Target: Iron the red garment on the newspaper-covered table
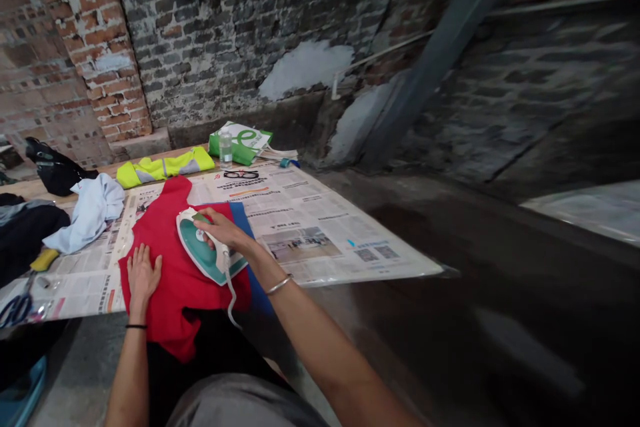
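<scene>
A red garment [167, 230] with a blue panel [241, 217] along its right side is spread on the newspaper-covered table, its lower part hanging over the front edge. My right hand [220, 228] is wrapped round the handle of a teal and white clothes iron [193, 240], which rests on the red cloth and partly hides it. A white cord [231, 297] trails down from the iron's heel. Flat on the garment's left part lies my left hand [142, 272], fingers stretched out, apart from the iron.
Newspaper [295, 213] under clear plastic covers the table. Behind the garment lie eyeglasses [241, 175], a bottle [225, 150], a green and white bag [245, 140] and a yellow reflective garment [167, 167]. On the left are a light blue cloth [93, 210], dark clothes [27, 240] and scissors [19, 307].
</scene>
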`<state>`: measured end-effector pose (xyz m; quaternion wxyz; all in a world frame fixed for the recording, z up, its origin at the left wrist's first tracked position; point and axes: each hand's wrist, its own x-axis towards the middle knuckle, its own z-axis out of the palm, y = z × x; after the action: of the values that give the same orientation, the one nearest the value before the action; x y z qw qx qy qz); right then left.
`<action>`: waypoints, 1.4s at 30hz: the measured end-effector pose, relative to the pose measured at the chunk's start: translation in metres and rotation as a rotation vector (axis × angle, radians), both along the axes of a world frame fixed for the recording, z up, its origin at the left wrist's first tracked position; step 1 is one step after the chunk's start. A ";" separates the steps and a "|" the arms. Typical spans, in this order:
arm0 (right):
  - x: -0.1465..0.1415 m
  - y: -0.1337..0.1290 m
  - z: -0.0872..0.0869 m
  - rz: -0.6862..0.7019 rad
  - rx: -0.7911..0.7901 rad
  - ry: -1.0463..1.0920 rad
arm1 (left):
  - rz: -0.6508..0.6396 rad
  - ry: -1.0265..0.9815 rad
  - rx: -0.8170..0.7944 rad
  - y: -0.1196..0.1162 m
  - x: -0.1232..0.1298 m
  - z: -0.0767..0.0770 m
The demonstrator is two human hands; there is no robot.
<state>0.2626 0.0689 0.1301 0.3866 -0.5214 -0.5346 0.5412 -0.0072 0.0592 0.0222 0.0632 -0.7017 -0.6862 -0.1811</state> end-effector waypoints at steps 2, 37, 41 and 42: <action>0.000 0.000 0.001 -0.004 -0.007 0.017 | -0.006 -0.006 -0.002 0.001 -0.001 0.000; -0.005 0.004 0.001 -0.043 -0.030 0.036 | 0.011 0.004 0.000 0.002 -0.001 -0.001; -0.006 0.011 0.002 -0.061 -0.040 0.057 | 0.018 0.016 -0.017 0.003 -0.001 0.000; -0.006 0.013 0.003 -0.066 -0.047 0.060 | 0.020 0.019 -0.027 0.003 -0.001 0.000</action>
<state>0.2565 0.0817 0.1327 0.4078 -0.5312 -0.4924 0.5560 -0.0084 0.0623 0.0226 0.0621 -0.6972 -0.6949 -0.1647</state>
